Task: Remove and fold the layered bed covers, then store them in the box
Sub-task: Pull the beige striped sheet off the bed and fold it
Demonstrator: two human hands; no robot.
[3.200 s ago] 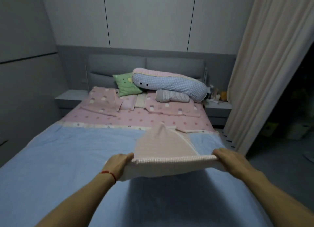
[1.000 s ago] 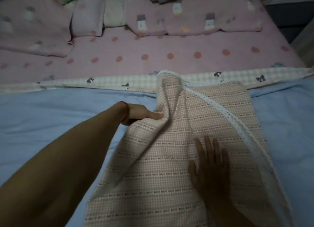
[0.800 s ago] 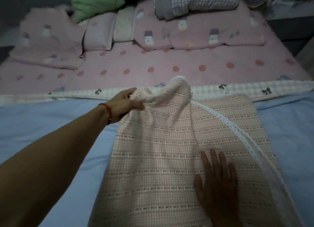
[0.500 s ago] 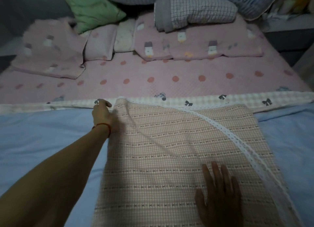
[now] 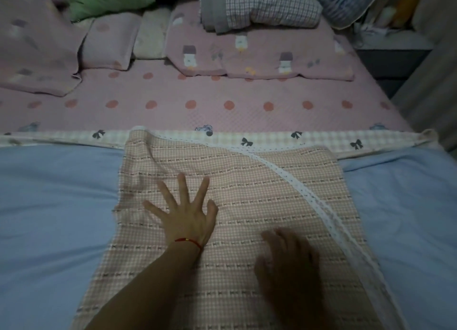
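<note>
Folding step in hand: checked pink cover lies flat on the bed's blue sheet. Left hand spread, pressing; right hand blurred, apparently resting on it. Next: another fold; box unseen.

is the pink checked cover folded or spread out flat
Folded: the pink checked cover lies as a narrow panel, its lace edge crossing diagonally over the top layer.
</note>
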